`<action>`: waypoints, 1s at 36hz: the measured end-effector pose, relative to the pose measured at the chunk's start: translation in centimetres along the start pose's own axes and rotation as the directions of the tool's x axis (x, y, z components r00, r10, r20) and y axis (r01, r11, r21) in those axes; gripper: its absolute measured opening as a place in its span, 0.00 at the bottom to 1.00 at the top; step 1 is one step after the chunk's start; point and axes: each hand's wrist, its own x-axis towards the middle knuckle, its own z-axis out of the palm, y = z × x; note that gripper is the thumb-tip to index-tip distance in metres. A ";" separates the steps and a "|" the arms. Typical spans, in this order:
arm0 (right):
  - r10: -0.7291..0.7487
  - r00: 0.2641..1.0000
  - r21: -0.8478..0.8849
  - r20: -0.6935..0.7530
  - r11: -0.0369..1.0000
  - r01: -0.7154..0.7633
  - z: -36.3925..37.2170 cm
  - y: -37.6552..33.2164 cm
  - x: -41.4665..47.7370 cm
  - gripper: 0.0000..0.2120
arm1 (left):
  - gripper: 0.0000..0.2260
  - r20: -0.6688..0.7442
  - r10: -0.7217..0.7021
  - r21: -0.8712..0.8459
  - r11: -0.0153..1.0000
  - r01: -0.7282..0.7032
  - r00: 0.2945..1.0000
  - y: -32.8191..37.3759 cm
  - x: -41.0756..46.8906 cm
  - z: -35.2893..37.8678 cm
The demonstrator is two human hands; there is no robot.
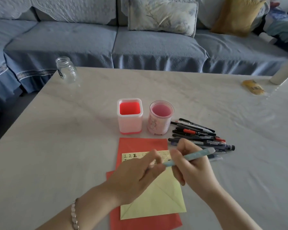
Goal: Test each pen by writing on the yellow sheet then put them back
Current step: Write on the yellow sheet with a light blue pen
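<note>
A yellow sheet [156,200] lies on red paper [140,145] at the table's near edge, with rows of written marks along its top. My right hand [193,170] grips a light blue pen [194,154] held nearly level above the sheet's top right corner. My left hand [133,178] reaches in from the left, and its blurred fingertips pinch the pen's left end. A pile of several dark pens [198,135] lies just behind my right hand. A square pink pen holder [130,117] and a round pink pen holder [160,120] stand behind the paper, with no pens showing in them.
A glass jar [66,70] stands at the table's far left corner. A yellow packet [253,87] and a white cylinder [284,70] are at the far right. A blue sofa [140,47] with cushions runs behind the table.
</note>
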 end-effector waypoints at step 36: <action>-0.222 0.973 -0.641 -0.062 0.756 0.131 3.3 12.4 -3.9 0.11 | 0.30 -0.060 -0.250 0.493 0.834 0.246 0.966 -9.3 -4.4 5.7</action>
